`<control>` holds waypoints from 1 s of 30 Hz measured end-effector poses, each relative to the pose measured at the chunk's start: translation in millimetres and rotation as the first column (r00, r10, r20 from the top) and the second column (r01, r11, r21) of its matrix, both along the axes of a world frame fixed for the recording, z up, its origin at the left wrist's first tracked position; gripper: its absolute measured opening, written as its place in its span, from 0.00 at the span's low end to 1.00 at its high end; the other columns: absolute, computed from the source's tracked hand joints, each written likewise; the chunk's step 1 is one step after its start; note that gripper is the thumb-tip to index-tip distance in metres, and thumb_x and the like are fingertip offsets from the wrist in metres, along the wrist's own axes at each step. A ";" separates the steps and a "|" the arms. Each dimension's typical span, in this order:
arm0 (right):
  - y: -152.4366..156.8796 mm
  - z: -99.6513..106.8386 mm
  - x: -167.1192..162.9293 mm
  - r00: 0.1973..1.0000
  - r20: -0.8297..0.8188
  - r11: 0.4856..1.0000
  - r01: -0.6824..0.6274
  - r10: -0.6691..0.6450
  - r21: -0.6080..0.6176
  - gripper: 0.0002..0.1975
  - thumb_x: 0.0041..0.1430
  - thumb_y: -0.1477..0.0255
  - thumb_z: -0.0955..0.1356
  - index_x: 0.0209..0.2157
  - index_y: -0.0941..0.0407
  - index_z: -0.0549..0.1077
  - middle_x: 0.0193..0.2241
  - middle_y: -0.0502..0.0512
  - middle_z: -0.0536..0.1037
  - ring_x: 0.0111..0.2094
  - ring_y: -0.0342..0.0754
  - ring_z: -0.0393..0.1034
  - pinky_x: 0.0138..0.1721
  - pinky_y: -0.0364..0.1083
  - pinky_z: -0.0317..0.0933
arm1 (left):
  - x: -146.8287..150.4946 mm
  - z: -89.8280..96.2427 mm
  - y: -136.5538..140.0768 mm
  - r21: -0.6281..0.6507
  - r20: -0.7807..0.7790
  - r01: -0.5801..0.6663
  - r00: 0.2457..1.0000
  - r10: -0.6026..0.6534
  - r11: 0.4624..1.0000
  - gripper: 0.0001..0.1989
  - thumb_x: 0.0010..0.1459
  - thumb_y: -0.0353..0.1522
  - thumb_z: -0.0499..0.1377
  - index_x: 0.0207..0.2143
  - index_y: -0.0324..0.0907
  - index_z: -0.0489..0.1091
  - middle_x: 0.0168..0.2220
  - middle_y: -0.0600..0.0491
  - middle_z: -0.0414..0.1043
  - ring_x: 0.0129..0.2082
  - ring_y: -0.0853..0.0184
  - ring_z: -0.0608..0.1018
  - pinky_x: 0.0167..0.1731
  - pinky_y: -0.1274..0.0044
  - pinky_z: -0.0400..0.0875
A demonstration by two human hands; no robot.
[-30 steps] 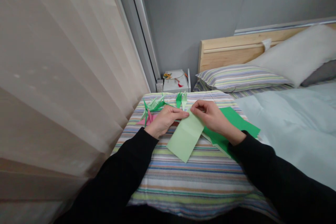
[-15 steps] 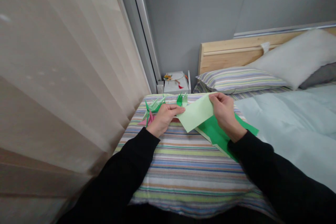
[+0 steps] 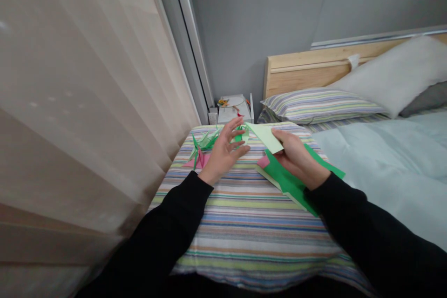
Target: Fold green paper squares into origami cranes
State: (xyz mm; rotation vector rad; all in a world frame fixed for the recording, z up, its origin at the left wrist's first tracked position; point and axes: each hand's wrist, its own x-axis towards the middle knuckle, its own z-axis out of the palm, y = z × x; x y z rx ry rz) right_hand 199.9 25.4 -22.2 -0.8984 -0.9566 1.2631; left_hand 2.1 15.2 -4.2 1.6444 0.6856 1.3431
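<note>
My right hand [image 3: 296, 154] pinches a light green sheet of paper [image 3: 267, 138] at its right end, tilted so it looks narrow. My left hand [image 3: 226, 151] is open, fingers apart, just left of that sheet and not holding it. Beneath my right hand lie green paper sheets [image 3: 288, 178], with a bit of pink paper [image 3: 263, 161] at their left corner. Behind my left hand stands a green folded paper piece [image 3: 241, 133], partly hidden by the fingers. Left of it are green folded paper figures [image 3: 206, 140] and a pink folded one [image 3: 199, 158].
Everything lies on a striped cloth [image 3: 251, 228]. A white bedside stand [image 3: 230, 114] holding small items is beyond it. On the right is a bed with a pale blue cover [image 3: 384, 163], pillows [image 3: 324, 104] and a wooden headboard [image 3: 300, 72]. A curtain [image 3: 104, 102] hangs at left.
My left hand has let go of the light green sheet and spread its fingers. In my right hand the sheet has turned, now showing a narrower shape, and pink paper has come into view.
</note>
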 end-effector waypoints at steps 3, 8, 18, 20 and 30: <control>-11.0 4.7 -5.2 0.992 0.057 0.991 -0.108 0.112 -0.073 0.09 0.56 0.67 0.70 0.26 0.57 0.72 0.20 0.52 0.73 0.17 0.43 0.63 0.17 0.44 0.55 | 1.4 0.6 -2.7 0.115 -0.088 0.021 0.996 -0.011 0.993 0.20 0.50 0.33 0.71 0.47 0.44 0.78 0.62 0.45 0.71 0.63 0.54 0.71 0.60 0.65 0.66; -17.6 11.6 -4.4 0.880 0.471 0.986 -0.018 -0.063 0.165 0.14 0.59 0.63 0.70 0.24 0.56 0.72 0.18 0.51 0.72 0.19 0.43 0.63 0.22 0.44 0.55 | 1.6 1.6 -2.0 -0.145 0.072 -0.041 0.996 0.052 0.989 0.10 0.52 0.37 0.71 0.33 0.40 0.80 0.34 0.50 0.83 0.35 0.63 0.82 0.41 0.70 0.77; -27.1 17.8 -4.0 0.923 0.379 0.926 -0.090 -0.061 0.367 0.18 0.64 0.58 0.67 0.26 0.55 0.73 0.19 0.49 0.70 0.21 0.44 0.64 0.25 0.45 0.59 | 1.2 0.1 1.0 -0.393 0.088 -0.075 0.989 0.119 0.917 0.18 0.43 0.41 0.75 0.30 0.37 0.79 0.29 0.50 0.82 0.27 0.65 0.81 0.30 0.75 0.78; -25.0 14.8 -4.2 0.930 0.363 0.932 -0.078 -0.061 0.355 0.15 0.62 0.60 0.68 0.27 0.55 0.73 0.19 0.48 0.71 0.21 0.44 0.64 0.24 0.45 0.59 | 1.4 0.4 0.6 -0.395 0.085 -0.088 0.988 0.132 0.914 0.17 0.43 0.40 0.75 0.29 0.37 0.78 0.28 0.51 0.81 0.27 0.66 0.81 0.29 0.75 0.77; -18.9 9.4 -5.4 0.911 0.412 0.947 -0.129 -0.003 0.293 0.11 0.58 0.65 0.70 0.24 0.54 0.70 0.17 0.45 0.68 0.19 0.43 0.63 0.23 0.45 0.56 | 3.2 4.7 -3.4 -0.366 0.118 -0.064 0.986 0.115 0.928 0.18 0.46 0.43 0.73 0.24 0.38 0.75 0.25 0.55 0.74 0.24 0.70 0.76 0.26 0.78 0.75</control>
